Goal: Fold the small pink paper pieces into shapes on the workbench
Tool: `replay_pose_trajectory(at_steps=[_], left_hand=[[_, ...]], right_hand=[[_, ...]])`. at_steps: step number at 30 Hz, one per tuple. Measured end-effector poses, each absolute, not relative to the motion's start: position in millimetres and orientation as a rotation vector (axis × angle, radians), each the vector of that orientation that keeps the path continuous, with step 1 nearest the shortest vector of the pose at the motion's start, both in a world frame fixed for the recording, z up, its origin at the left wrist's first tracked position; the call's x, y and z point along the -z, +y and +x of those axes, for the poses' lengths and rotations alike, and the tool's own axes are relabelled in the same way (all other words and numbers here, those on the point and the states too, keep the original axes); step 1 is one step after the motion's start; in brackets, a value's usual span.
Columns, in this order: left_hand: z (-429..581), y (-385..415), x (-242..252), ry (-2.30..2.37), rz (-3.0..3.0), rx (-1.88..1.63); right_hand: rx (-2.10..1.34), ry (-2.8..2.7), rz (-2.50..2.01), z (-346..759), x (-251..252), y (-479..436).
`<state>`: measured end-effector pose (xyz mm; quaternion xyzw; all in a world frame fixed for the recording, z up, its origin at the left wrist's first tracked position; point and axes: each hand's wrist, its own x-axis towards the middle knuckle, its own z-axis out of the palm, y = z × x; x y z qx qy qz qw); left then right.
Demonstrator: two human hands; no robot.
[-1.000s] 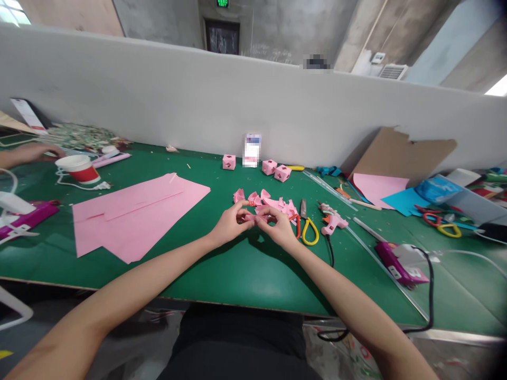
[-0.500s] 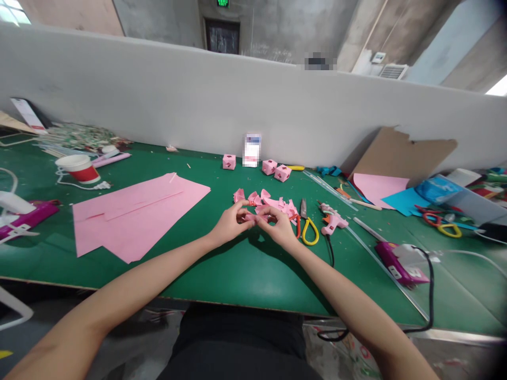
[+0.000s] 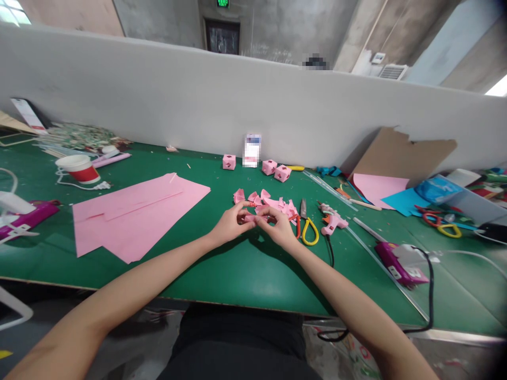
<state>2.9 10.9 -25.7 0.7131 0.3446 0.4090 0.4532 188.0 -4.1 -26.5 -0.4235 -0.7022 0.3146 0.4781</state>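
Observation:
My left hand (image 3: pixel 233 221) and my right hand (image 3: pixel 276 221) meet over the green table, both with fingers closed on one small pink paper piece (image 3: pixel 250 217). The fingers cover most of it, so its shape is hard to make out. Just beyond them lies a heap of cut pink paper pieces (image 3: pixel 282 203). Scissors (image 3: pixel 310 231) with yellow and red handles rest to the right of my right hand. Beside these is a pink glue gun (image 3: pixel 334 224) with a black cord. Three pink paper cubes, one of them a lone cube (image 3: pixel 228 162), sit farther back.
Large pink sheets (image 3: pixel 138 221) lie at the left, near a paper cup (image 3: pixel 81 169). A purple power strip (image 3: pixel 400 266) and its cables occupy the right, with a second pair of scissors (image 3: pixel 439 224) behind. A pale partition (image 3: pixel 178 100) borders the table's back.
Both hands stay in nearly the same place, still on the pink paper piece. Only slight finger movement shows; the things on the table have not moved.

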Motion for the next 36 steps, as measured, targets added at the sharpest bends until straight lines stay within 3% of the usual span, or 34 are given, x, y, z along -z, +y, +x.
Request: replay_pose_trajectory(at_steps=[16, 24, 36], left_hand=[[2, 11, 20, 0.91, 1.817, -0.976], [-1, 14, 15, 0.889, 1.652, -1.051], [2, 13, 18, 0.888, 1.661, -1.08]], right_hand=[[-0.791, -1.74, -1.013, 187, 25, -6], [-0.986, -1.69, -1.061, 186, 29, -4], [-0.857, -1.684, -1.093, 187, 38, 0]])
